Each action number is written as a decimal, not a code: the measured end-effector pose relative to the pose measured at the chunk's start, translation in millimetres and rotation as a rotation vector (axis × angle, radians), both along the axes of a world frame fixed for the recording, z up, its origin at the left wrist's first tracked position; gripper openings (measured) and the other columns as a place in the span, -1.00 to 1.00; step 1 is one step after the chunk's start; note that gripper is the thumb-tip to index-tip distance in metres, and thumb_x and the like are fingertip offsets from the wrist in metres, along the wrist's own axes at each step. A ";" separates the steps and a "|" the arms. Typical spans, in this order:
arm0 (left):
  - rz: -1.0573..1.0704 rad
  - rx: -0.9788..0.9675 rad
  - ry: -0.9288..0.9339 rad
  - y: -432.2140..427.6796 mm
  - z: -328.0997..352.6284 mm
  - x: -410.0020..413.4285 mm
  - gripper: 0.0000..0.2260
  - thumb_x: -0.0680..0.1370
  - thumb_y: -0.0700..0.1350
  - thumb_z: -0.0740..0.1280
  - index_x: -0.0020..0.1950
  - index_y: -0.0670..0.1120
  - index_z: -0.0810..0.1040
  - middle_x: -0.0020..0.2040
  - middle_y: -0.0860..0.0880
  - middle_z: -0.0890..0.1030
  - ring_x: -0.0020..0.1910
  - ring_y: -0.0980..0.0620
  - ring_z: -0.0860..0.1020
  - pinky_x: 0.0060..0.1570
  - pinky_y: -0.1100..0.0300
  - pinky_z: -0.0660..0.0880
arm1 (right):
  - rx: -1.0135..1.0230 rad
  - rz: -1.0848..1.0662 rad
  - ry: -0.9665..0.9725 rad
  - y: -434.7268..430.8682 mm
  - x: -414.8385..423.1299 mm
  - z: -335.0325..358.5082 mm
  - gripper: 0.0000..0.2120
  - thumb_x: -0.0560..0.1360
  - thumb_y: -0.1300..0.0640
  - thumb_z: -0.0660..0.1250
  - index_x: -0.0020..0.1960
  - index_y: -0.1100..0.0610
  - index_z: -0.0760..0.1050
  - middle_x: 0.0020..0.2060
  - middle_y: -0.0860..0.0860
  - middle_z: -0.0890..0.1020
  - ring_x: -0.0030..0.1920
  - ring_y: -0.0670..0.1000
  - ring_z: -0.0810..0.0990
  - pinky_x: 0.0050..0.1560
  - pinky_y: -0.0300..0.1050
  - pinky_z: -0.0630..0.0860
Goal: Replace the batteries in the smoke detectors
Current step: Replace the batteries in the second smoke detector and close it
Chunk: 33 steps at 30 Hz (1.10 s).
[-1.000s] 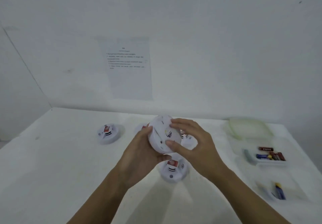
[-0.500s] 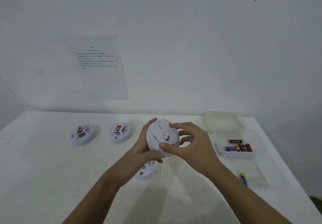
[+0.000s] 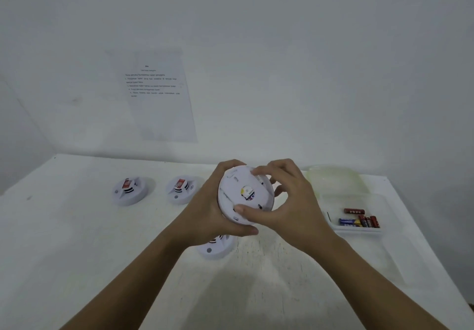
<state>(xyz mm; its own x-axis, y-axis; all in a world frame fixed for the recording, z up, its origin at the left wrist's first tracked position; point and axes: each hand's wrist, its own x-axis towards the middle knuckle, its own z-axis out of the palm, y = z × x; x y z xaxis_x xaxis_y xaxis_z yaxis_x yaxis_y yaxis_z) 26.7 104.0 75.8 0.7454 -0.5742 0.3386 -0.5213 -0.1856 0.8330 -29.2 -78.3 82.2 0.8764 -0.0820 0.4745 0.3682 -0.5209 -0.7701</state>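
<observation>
Smoke detector (image 3: 241,192) clasped between both hands: left hand (image 3: 205,210) curled round its rim, right hand (image 3: 291,209) pinching its edges; batteries (image 3: 359,220) off to the right.

One wide-angle camera, worn on the person's head, looks forward and slightly down across the white worktop (image 3: 77,252) to the wall (image 3: 282,47) behind, which fills the upper half. Both forearms enter from the bottom edge. The left hand (image 3: 205,211) and right hand (image 3: 289,209), gripping a smoke detector (image 3: 245,193), sit nearest the lens at mid-frame. Detail at the frame's margins looks soft, probably from the wide lens.
</observation>
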 end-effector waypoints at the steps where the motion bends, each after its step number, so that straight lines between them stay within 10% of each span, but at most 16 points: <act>1: 0.006 0.005 0.002 -0.1 -0.4 0.4 -0.13 0.25 -0.20 0.69 0.44 -0.06 0.32 0.31 0.05 0.50 0.32 0.01 0.50 0.20 0.29 0.52 | -0.011 0.001 -0.004 -0.8 1.7 0.5 -0.44 0.20 -0.12 0.67 0.14 -0.12 0.58 0.09 -0.14 0.48 0.15 -0.14 0.49 -0.07 -0.39 0.48; 19: 0.080 0.012 0.033 -3.9 -5.6 8.9 -0.20 0.25 -0.27 0.66 0.38 -0.01 0.35 0.23 0.06 0.53 0.24 0.00 0.55 0.10 0.10 0.64 | 0.141 0.017 -0.005 2.5 19.2 -14.4 -0.50 0.19 0.08 0.70 0.05 -0.01 0.58 0.08 -0.10 0.56 0.16 -0.07 0.57 -0.10 -0.24 0.58; 33: 0.114 -0.011 0.015 -26.2 -0.5 5.3 -0.23 0.23 -0.25 0.69 0.33 0.01 0.41 0.20 0.04 0.58 0.21 -0.02 0.58 0.11 0.12 0.61 | -0.070 -0.230 -0.131 -3.7 19.5 -11.5 -0.48 0.16 -0.29 0.52 -0.10 0.04 0.49 -0.15 -0.10 0.53 -0.10 -0.10 0.56 -0.24 -0.18 0.52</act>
<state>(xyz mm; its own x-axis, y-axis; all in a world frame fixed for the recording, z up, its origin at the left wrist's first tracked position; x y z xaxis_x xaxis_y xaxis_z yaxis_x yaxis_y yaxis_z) 31.9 77.8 75.3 0.8110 -0.4814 0.3323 -0.4843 -0.2340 0.8430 -9.7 -81.9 70.7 0.7692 -0.2348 0.5943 0.3282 -0.6528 -0.6828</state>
